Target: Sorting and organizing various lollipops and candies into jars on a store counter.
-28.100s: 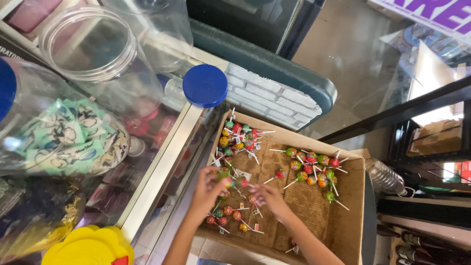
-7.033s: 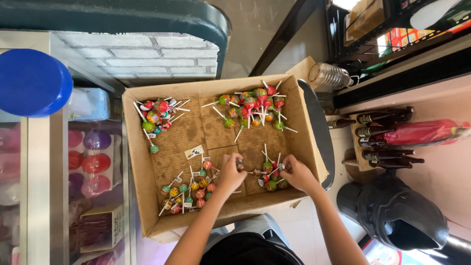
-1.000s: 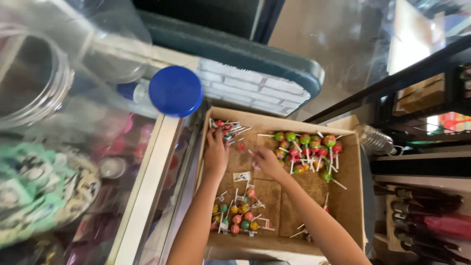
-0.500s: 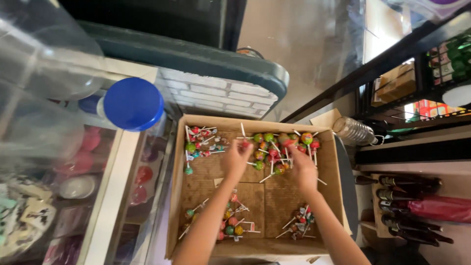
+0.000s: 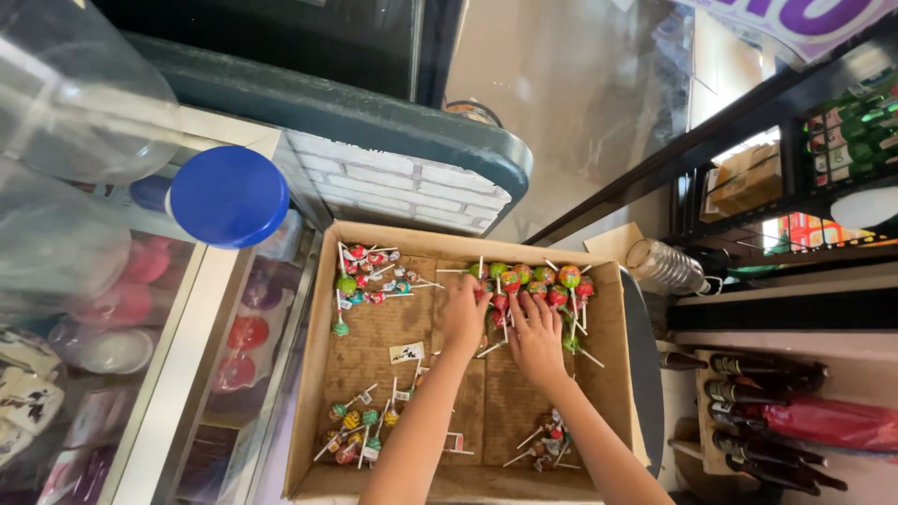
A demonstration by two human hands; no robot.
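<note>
Hands, left hand and right hand, fingers spread flat on the lollipop pile at the cardboard box's far edge, may scatter sticks into neighbouring piles.

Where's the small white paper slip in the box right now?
In the head view, the white paper slip lies flat on the cardboard box floor, left of centre, just left of the left hand and between the upper-left and lower-left lollipop piles.

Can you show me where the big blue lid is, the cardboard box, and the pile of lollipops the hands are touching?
blue lid [image 5: 229, 196], head view, middle of its flat top.
cardboard box [image 5: 374, 337], head view, bare floor of the box.
pile of lollipops [image 5: 543, 277], head view, a wrapped head in the far pile.
</note>
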